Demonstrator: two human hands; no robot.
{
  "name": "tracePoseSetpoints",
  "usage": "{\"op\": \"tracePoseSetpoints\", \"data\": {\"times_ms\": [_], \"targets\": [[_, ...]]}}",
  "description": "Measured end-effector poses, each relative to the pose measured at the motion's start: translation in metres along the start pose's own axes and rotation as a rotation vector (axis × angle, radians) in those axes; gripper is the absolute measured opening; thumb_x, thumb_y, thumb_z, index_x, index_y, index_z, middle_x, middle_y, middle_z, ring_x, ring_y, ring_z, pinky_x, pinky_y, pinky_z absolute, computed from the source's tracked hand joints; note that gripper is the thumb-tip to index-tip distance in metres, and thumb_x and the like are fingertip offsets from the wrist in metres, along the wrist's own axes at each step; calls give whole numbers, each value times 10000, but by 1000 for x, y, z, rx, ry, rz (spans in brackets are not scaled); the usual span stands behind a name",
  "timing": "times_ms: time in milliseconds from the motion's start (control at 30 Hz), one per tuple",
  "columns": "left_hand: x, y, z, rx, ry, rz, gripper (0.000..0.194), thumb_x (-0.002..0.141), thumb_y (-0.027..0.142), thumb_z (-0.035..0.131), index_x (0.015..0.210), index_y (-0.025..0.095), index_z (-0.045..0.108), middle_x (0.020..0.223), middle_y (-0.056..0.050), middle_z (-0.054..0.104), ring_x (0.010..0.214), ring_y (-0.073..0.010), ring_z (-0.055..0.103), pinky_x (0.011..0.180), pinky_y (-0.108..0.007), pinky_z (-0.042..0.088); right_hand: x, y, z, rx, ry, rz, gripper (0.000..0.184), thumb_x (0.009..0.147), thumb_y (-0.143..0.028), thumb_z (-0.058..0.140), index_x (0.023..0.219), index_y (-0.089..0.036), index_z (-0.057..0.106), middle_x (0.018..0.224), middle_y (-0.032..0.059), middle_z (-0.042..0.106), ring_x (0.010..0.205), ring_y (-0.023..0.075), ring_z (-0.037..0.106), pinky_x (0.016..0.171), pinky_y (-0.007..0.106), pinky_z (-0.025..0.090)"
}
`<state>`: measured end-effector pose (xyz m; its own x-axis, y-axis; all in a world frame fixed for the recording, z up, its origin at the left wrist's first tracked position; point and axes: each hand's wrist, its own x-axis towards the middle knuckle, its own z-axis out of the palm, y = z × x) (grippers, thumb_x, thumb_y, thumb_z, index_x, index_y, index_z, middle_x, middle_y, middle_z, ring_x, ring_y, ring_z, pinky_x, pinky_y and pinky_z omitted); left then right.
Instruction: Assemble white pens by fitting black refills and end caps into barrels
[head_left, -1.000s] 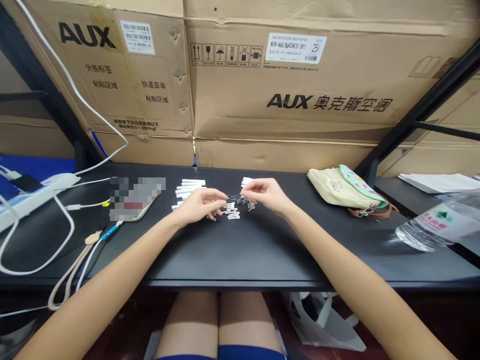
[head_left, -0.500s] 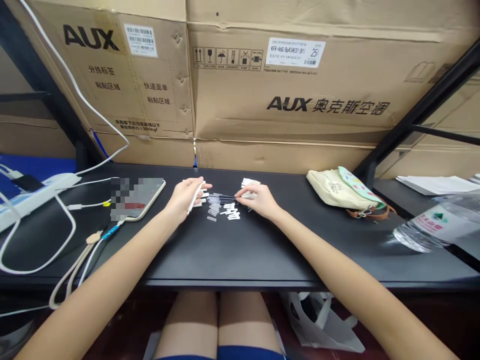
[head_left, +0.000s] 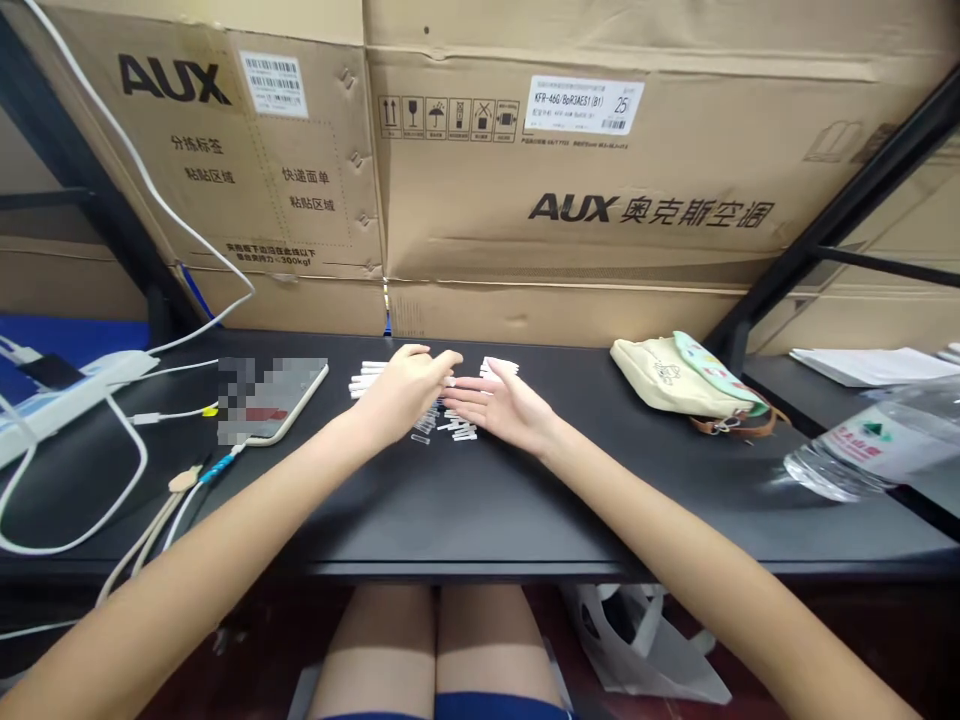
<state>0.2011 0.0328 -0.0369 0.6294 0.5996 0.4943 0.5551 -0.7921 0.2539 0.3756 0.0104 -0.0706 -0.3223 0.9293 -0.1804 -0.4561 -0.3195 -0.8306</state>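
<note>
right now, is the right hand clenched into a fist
No, the right hand is held open, pointing toward the left hand.

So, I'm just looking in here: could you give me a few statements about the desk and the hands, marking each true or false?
1. Printed cardboard stands behind the dark desk. True.
2. The cream pouch lies left of both hands. False: it lies to their right.
3. The right hand has its fingers extended. True.
4. The left hand grips the phone. False: it is near the white sticks, apart from the phone.
5. A white cable plugs into the phone. True.
</note>
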Motion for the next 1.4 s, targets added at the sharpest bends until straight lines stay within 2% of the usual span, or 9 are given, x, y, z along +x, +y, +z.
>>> {"op": "tracePoseSetpoints", "data": {"times_ms": [100, 200, 467, 567, 700, 867, 967, 1233, 1400], "targets": [[12, 9, -1, 275, -154, 187, 225, 730, 11, 430, 792, 165, 583, 701, -63, 629, 740, -185, 567, 906, -390, 349, 0, 3, 3, 172, -60, 108, 483, 935, -426, 342, 1119, -14, 514, 1022, 206, 647, 971, 211, 646, 859, 316, 528], [20, 15, -3, 397, -252, 267, 242, 724, -14, 410, 656, 165, 558, 689, -100, 623, 774, -215, 539, 847, -395, 352, 2, 5, 3, 260, -21, 123, 421, 950, -348, 334, 1133, -5, 496, 940, 180, 665, 910, 186, 664, 824, 276, 545], [21, 12, -8, 407, -196, 284, 310, 790, 16, 384, 710, 180, 634, 814, -83, 652, 829, -196, 529, 900, -399, 329, 3, 4, 6, 320, 117, 102, 228, 918, -111, 374, 1057, -50, 544, 817, 96, 652, 793, 132, 675, 772, 204, 561], [14, -1, -15, 405, -132, 248, 310, 789, 32, 392, 775, 169, 670, 867, -88, 654, 835, -189, 548, 909, -393, 333, 2, 2, 8, 300, 190, 104, 243, 897, -49, 380, 1073, -50, 547, 846, 92, 647, 774, 109, 671, 736, 149, 560], [-3, -36, -28, 349, -17, 56, 261, 841, 224, 442, 881, 175, 695, 866, -79, 652, 769, -184, 574, 832, -355, 390, 0, -1, 7, 347, 221, 97, 295, 897, -79, 378, 1162, -61, 507, 1074, 147, 608, 884, 127, 666, 751, 163, 568], [-20, -67, -30, 254, -165, -194, 279, 793, 293, 469, 910, 163, 686, 870, -89, 680, 795, -208, 615, 740, -295, 433, -2, -5, 4, 401, 224, 107, 373, 906, -165, 361, 1262, -67, 413, 1196, 203, 552, 1028, 193, 631, 764, 238, 588], [-23, -68, -26, 230, -199, -237, 260, 787, 302, 469, 901, 178, 668, 876, -71, 693, 816, -212, 619, 745, -293, 435, -2, -5, 5, 397, 222, 107, 380, 898, -190, 386, 1255, -65, 412, 1153, 211, 571, 1049, 212, 622, 768, 242, 588], [-17, -65, -22, 326, -239, -153, 233, 757, 349, 550, 847, 192, 696, 849, -84, 662, 866, -249, 563, 709, -302, 418, 0, -5, 1, 411, 187, 113, 354, 907, -218, 381, 1227, -72, 420, 1134, 199, 569, 1102, 236, 591, 760, 272, 589], [-9, -40, -19, 211, -116, -45, 283, 825, 369, 513, 941, 167, 674, 946, -96, 645, 894, -232, 562, 778, -321, 423, -1, -4, 1, 344, 116, 114, 306, 908, -250, 369, 1158, -101, 464, 1084, 176, 607, 1061, 218, 610, 767, 294, 575]]}}
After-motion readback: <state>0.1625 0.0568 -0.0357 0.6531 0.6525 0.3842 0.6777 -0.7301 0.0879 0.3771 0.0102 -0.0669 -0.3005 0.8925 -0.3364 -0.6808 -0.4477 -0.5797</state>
